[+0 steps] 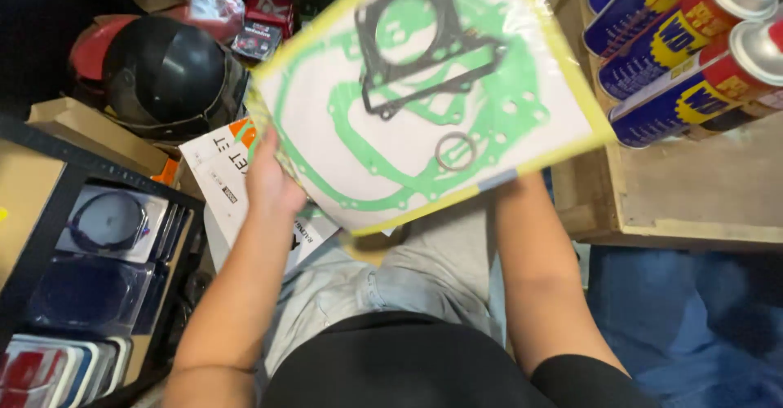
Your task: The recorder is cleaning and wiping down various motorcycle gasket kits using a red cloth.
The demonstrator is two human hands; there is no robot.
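One gasket pack (432, 98), left hand (269, 184) gripping edge

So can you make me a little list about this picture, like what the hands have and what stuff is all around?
Held thing: flat clear packet of green and black gaskets with yellow edges
Left hand: grips the packet's left edge
Right hand: hidden behind the packet; only its forearm shows
Left of the person: black helmet, dark shelf with plastic-wrapped parts
Right of the person: wooden crate, blue-and-yellow spray cans lying on it
Below: the person's lap
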